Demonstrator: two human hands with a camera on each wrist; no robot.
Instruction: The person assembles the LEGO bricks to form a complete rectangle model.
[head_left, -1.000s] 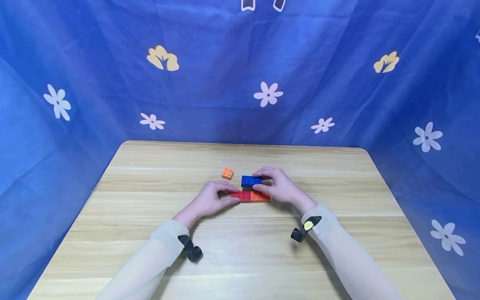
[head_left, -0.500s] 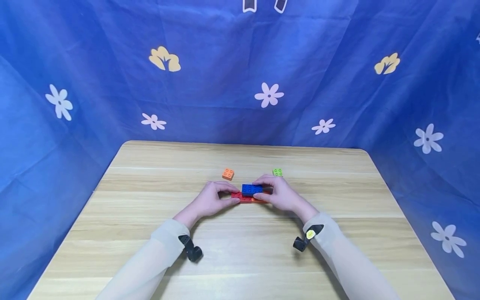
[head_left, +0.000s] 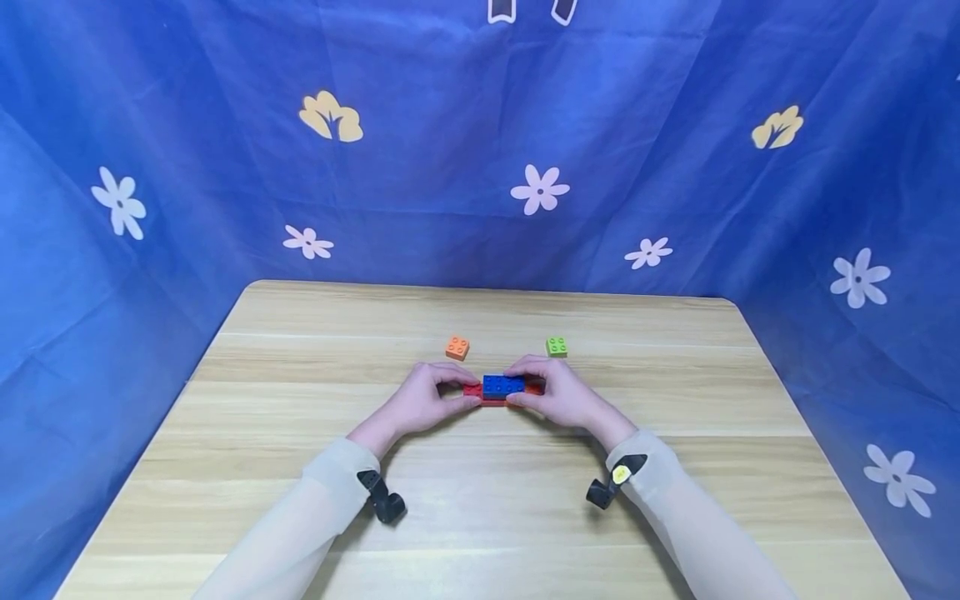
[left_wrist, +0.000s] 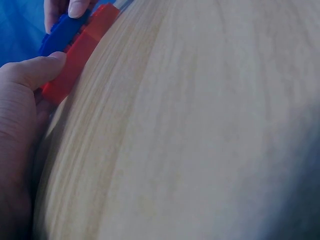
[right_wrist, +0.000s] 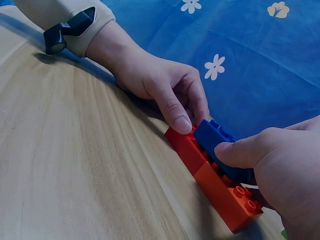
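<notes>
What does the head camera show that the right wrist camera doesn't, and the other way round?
Only the head view shows the small orange brick lying apart farther back, and the right sleeve. Only the right wrist view shows the end face of the long orange brick. Both show the left hand at the red brick, the right hand gripping the blue brick on top, the table and the blue backdrop.

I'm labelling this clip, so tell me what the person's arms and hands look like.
The left hand and right hand are gloveless. Both sleeves are long and off-white, each with a small black device at the cuff; the right device also bears a rounded yellow mark.
</notes>
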